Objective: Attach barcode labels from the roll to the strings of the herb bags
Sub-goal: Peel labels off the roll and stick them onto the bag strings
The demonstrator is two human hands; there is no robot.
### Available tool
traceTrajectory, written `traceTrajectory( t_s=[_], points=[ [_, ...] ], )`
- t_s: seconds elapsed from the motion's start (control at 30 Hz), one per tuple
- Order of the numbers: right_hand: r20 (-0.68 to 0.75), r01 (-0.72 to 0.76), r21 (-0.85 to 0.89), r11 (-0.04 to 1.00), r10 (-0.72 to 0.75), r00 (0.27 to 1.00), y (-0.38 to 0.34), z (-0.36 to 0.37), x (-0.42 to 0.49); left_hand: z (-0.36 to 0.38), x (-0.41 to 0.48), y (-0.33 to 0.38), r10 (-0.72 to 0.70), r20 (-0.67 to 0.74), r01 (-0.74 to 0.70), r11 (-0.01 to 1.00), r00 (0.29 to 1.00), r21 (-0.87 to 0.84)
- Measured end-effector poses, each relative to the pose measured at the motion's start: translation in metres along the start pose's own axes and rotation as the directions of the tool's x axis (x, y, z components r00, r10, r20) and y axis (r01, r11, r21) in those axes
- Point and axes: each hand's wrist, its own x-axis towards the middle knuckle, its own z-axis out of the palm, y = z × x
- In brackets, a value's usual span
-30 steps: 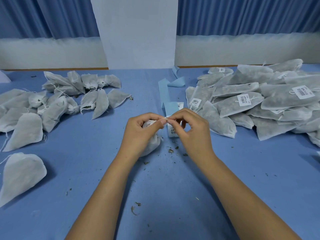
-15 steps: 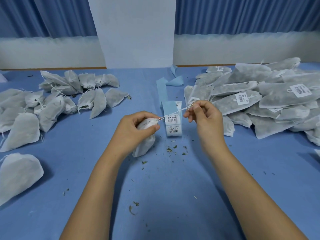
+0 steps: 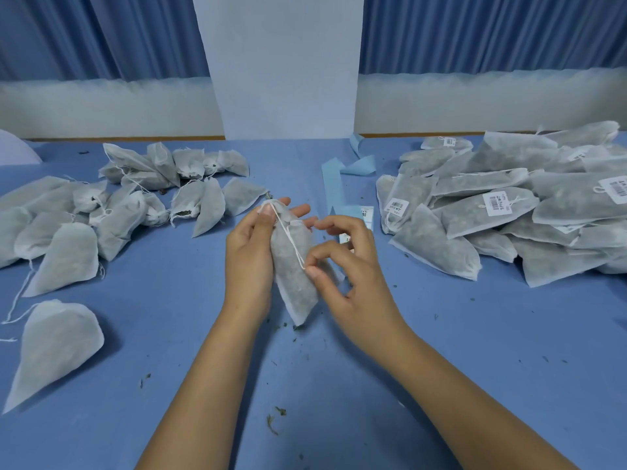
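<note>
Left grip (image 3: 249, 256) is holding one herb bag (image 3: 293, 290) up off the tabletop (image 3: 475, 368), thumb pinning the gathered neck against the fingers behind it, and the bag is hanging down between the two grips. Right grip (image 3: 356, 273) is pinching the bag's white string (image 3: 288, 235) between thumb and forefinger, drawing it taut from the neck down across the face of the bag. No label is showing on this string yet. The label roll (image 3: 368, 213) is sitting just beyond the right grip, mostly hidden by it, with its spent blue backing strip (image 3: 332, 184) trailing away farther back. Well out to the right of the right grip, a heap of finished bags (image 3: 441, 242) is lying flat, several showing a barcode label (image 3: 497, 204) on their strings. Well out to the left of the left grip, a loose spread of unlabelled bags (image 3: 64, 262) is waiting, strings bare. Herb crumbs (image 3: 276, 415) are scattering the tabletop nearer than both grips. Judging by the two heaps, the job is looking somewhere past halfway: many tagged, a good number left. For the bag in hand, string is being readied; peeling a label and folding it round the string remain to be done.
</note>
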Motion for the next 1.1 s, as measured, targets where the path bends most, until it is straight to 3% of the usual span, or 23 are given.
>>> traceTrajectory(
  t_s=[0.1,0.2,0.27,0.33,0.43,0.47,0.53,0.6,0.63,0.7,0.73,0.83,0.87,0.97,1.1],
  points=[
    [0.122,-0.163,0.091,0.983,0.151,0.981,0.001,0.0,0.0,0.002,0.0,-0.001,-0.022,0.038,0.027,0.987,0.999,-0.159],
    [0.138,-0.252,0.118,0.96,0.236,0.962,0.001,0.0,0.0,0.005,0.001,-0.002,-0.074,0.075,0.09,0.968,0.994,-0.233],
    [0.082,-0.256,0.118,0.959,0.248,0.965,0.002,-0.002,0.001,0.004,0.002,-0.006,-0.11,0.123,0.126,0.984,0.986,-0.129],
    [0.053,-0.26,0.107,0.959,0.256,0.965,0.004,-0.004,0.001,0.002,0.001,-0.011,-0.112,0.161,0.091,0.987,0.981,0.135],
    [0.112,-0.259,0.091,0.962,0.248,0.962,0.004,-0.006,0.003,0.002,0.001,-0.017,0.075,0.099,-0.107,0.919,0.992,0.379],
    [0.085,-0.243,0.093,0.966,0.235,0.968,0.005,-0.009,0.005,0.002,0.001,-0.017,0.172,0.074,-0.187,0.897,0.982,0.401],
    [-0.098,-0.244,0.057,0.968,0.248,0.964,0.014,-0.02,0.011,-0.002,0.004,-0.017,0.379,0.068,-0.362,0.795,0.923,0.487],
    [-0.247,-0.41,0.012,0.912,0.4,0.883,0.03,-0.037,0.017,-0.006,0.007,-0.017,0.522,0.12,-0.481,0.643,0.845,0.596],
    [-0.232,-0.53,0.01,0.848,0.518,0.823,0.038,-0.044,0.018,-0.006,0.008,-0.017,0.547,0.169,-0.522,0.593,0.82,0.613],
    [-0.091,-0.686,0.068,0.724,0.69,0.718,0.052,-0.047,0.016,-0.003,0.01,-0.019,0.54,0.308,-0.602,0.534,0.783,0.594],
    [-0.032,-0.708,0.105,0.698,0.714,0.7,0.057,-0.045,0.014,0.0,0.01,-0.021,0.486,0.377,-0.608,0.521,0.789,0.6],
    [0.015,-0.685,0.186,0.704,0.695,0.719,0.064,-0.033,0.014,0.01,0.012,-0.026,0.189,0.434,-0.462,0.54,0.881,0.704],
    [0.023,-0.669,0.213,0.712,0.681,0.732,0.064,-0.031,0.015,0.011,0.013,-0.029,0.15,0.439,-0.451,0.499,0.886,0.74],
    [-0.001,-0.628,0.172,0.759,0.637,0.771,0.064,-0.028,0.017,0.008,0.013,-0.039,0.179,0.508,-0.538,0.338,0.842,0.772],
    [0.003,-0.549,0.164,0.819,0.557,0.831,0.059,-0.027,0.017,0.005,0.015,-0.045,0.261,0.529,-0.589,0.324,0.808,0.74]
  ],
)
